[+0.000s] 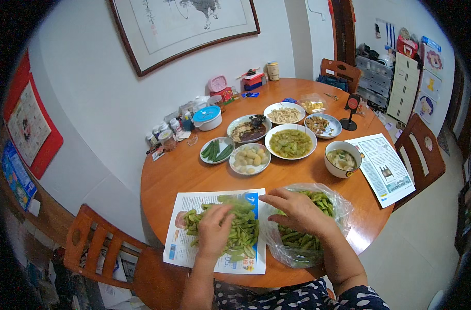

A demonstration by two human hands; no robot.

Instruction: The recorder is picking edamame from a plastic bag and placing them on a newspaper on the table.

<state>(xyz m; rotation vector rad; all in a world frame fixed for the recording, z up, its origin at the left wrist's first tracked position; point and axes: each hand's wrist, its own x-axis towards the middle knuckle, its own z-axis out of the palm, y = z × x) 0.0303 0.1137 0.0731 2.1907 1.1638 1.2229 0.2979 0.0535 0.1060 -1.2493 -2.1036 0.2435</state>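
A heap of green edamame pods (240, 235) lies on a sheet of newspaper (181, 253) at the table's near edge. Over the left side of the heap is my left hand (216, 227), slightly blurred, its fingers curved and apart from the thumb; nothing shows in it. Some pods at the heap's far edge look smeared by motion. My right hand (295, 209) hovers above a clear plastic bag (341, 206), palm down, fingers stretched to the left and holding nothing visible. More edamame pods (300, 240) fill this opened bag, partly hidden beneath my hand and forearm.
Beyond the newspaper stand plates of okra (217, 150), pale round pieces (250, 158), cooked greens (290, 143) and other dishes. A soup bowl (343, 159) and printed sheet (384, 168) are to the right. Wooden chairs (103, 248) flank the table; a blue-lidded container (207, 118) sits by the wall.
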